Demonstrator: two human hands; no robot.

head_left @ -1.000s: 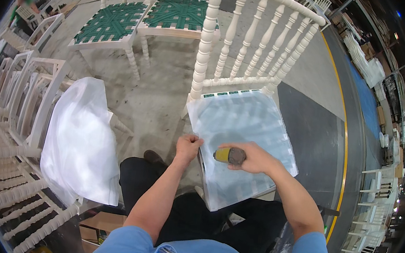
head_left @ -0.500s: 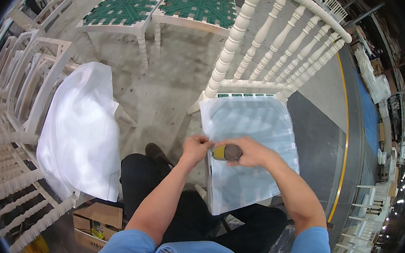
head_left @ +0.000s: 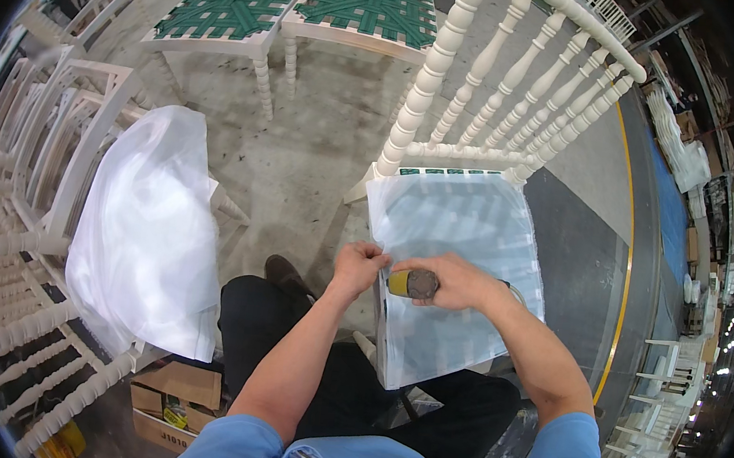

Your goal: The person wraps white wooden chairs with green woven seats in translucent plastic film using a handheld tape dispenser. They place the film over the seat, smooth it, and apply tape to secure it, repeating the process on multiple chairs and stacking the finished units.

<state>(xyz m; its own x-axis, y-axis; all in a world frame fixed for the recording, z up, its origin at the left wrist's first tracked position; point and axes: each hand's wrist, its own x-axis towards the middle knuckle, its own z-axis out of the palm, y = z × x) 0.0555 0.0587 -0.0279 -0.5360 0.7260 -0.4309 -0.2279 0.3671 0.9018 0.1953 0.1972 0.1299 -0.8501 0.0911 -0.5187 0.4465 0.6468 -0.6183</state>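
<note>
In front of me stands a cream wooden chair with a turned spindle back (head_left: 430, 76). A thin, translucent white fabric sheet (head_left: 453, 343) covers its seat, and green webbing (head_left: 452, 173) shows along the rear edge. My left hand (head_left: 358, 268) pinches the sheet's edge at the left side of the seat. Beside it, my right hand (head_left: 459, 282) is wrapped round a staple gun (head_left: 413, 284) with a yellow body and a rounded brown end. The gun's nose, at the seat's left edge, is hidden from view.
A pile of white fabric sheets (head_left: 145, 234) lies at left, by stacked cream chair frames (head_left: 66, 147). Two chairs with green webbed seats (head_left: 230, 4) stand farther back. An open cardboard box (head_left: 179, 388) sits low at left. A yellow floor line (head_left: 625, 280) runs at right.
My right hand and the staple gun have moved slightly down and to the right. A curved hose now shows behind the right wrist. My left hand keeps its pinch on the sheet's edge.
</note>
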